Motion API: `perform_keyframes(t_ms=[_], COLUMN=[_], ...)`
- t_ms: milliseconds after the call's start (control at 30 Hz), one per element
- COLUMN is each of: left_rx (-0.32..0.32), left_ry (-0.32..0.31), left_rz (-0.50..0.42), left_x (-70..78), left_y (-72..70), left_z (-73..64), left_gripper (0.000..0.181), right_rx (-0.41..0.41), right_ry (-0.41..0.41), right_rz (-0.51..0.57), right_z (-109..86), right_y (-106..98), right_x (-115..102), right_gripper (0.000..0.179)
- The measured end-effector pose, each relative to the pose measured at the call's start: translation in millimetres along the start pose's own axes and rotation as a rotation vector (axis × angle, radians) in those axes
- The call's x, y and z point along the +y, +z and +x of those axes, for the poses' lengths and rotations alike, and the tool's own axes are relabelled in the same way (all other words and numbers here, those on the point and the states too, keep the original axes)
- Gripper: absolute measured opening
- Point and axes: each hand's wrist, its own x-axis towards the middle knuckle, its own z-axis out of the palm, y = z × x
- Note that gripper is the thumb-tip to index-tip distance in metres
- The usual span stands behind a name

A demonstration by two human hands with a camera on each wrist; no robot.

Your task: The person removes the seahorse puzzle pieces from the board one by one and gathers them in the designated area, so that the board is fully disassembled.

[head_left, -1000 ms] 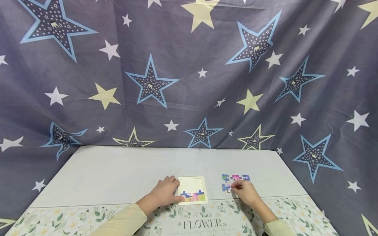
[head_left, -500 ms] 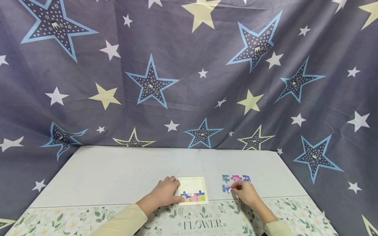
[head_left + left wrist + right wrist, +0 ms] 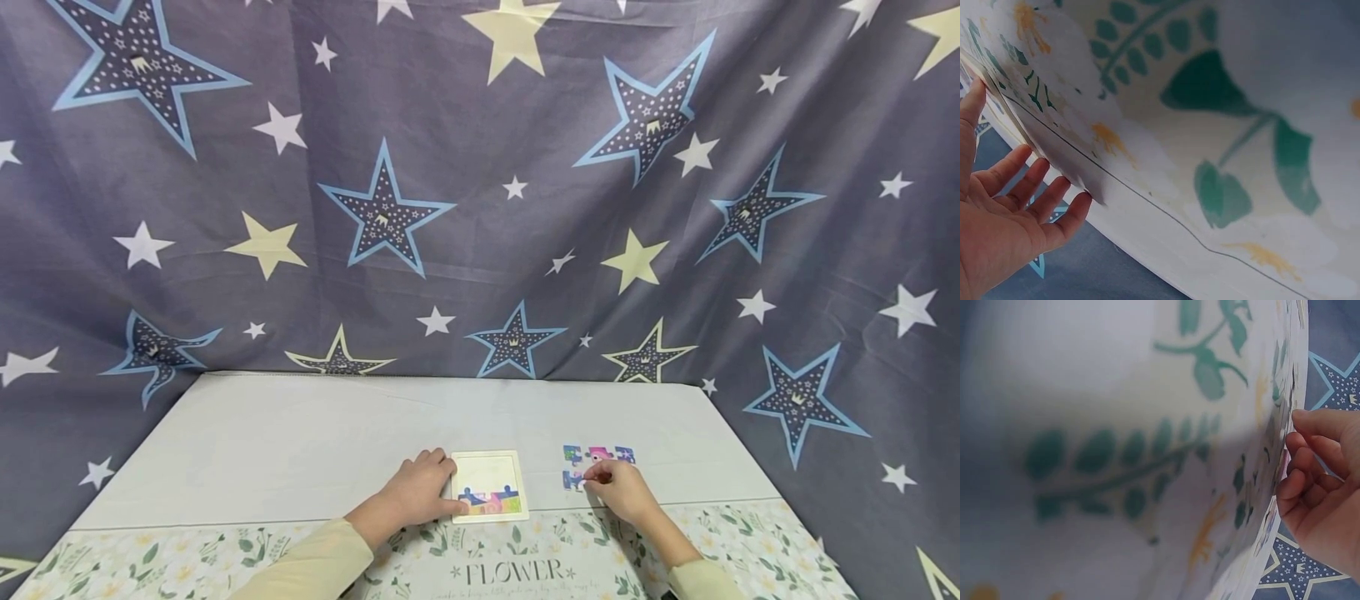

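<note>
In the head view my left hand point(image 3: 422, 489) rests against the left side of a cream puzzle tray point(image 3: 491, 454), thumb over its lower left corner. The left wrist view shows that hand's fingers point(image 3: 1019, 181) loosely extended along the tray's edge. Joined blue, pink and green puzzle pieces point(image 3: 492, 502) fill the tray's lower part; its upper part is bare. To the right, my right hand point(image 3: 621, 490) pinches the right edge of a blue puzzle piece point(image 3: 572, 481) lying on the table. Its other fingers point(image 3: 1291, 487) are curled in the right wrist view.
Just beyond the right hand lie a green-and-blue piece point(image 3: 572, 454), a pink piece point(image 3: 598, 452) and a blue piece point(image 3: 626, 452). A flower-printed cloth point(image 3: 525, 546) covers the table's near part. Behind the table hangs a star-patterned curtain point(image 3: 450, 333).
</note>
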Motion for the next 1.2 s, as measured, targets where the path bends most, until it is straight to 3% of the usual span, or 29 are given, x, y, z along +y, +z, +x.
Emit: perform_keyframes(t_ms=[233, 467, 733, 1033, 1200], left_rx=[-0.007, -0.047, -0.067, -0.054, -0.051], left_ry=[0.054, 0.183, 0.319, 0.335, 0.343], left_rz=[-0.002, -0.034, -0.016, -0.001, 0.011], left_x=[-0.2, 6.9, 12.8, 12.4, 12.9], left_y=[-1.2, -3.6, 4.0, 6.5, 7.4], left_z=[-0.8, -4.8, -7.8, -8.7, -7.4], left_gripper=[0.065, 0.053, 0.036, 0.027, 0.024], right_rx=[-0.004, 0.004, 0.000, -0.053, -0.149], right_ry=[0.011, 0.010, -0.031, -0.124, -0.198], right_rz=[0.006, 0.023, 0.030, 0.050, 0.069], right_z=[-0.7, -1.4, -2.4, -2.9, -4.9], right_y=[0, -3, -1, 14, 25], right_x=[0, -3, -13, -40, -57], right_gripper=[0.004, 0.005, 0.003, 0.006, 0.011])
